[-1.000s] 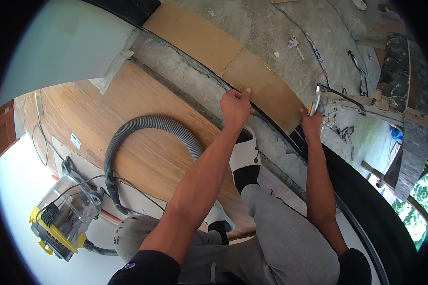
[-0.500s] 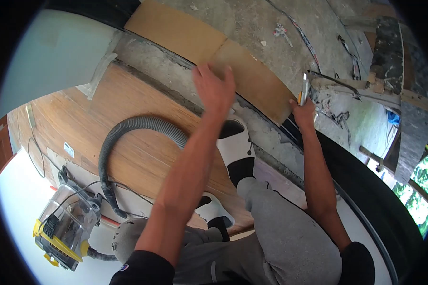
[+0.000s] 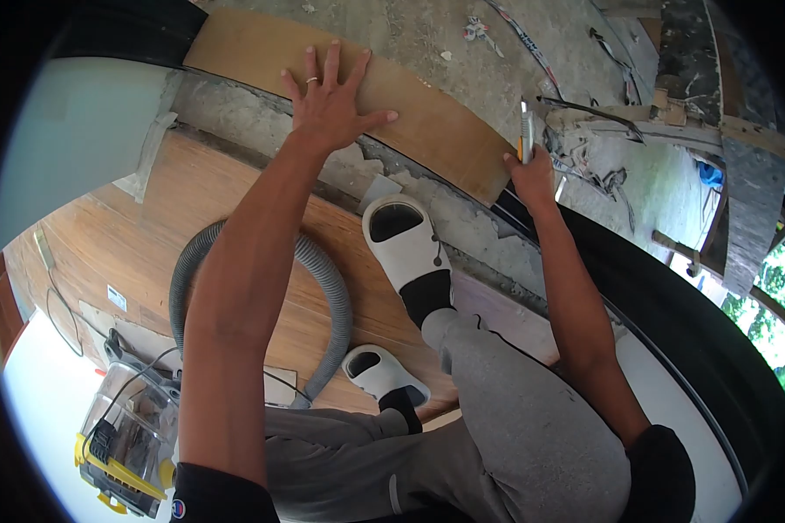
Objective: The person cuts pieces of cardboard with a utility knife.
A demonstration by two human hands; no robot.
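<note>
A long brown board (image 3: 445, 126) lies along the sill beside the rough concrete strip. On its middle, my left hand (image 3: 330, 109) rests palm down with fingers spread, a ring on one finger. My right hand (image 3: 534, 179) is at the board's right end, its thumb at the corner. It grips a utility knife (image 3: 526, 131) with a grey and orange body, the tip pointing up and away from me.
A grey vacuum hose (image 3: 327, 296) curves over the wooden floor (image 3: 235, 187) to my left, near a yellow-trimmed vacuum cleaner (image 3: 126, 436). Loose cables (image 3: 532, 48) lie on the concrete beyond the board. Timber pieces (image 3: 685, 131) stand at the right.
My left hand has slid left along the board and spread flat on it. The crease seen across the board's middle no longer shows. My right hand keeps the knife at the right end.
</note>
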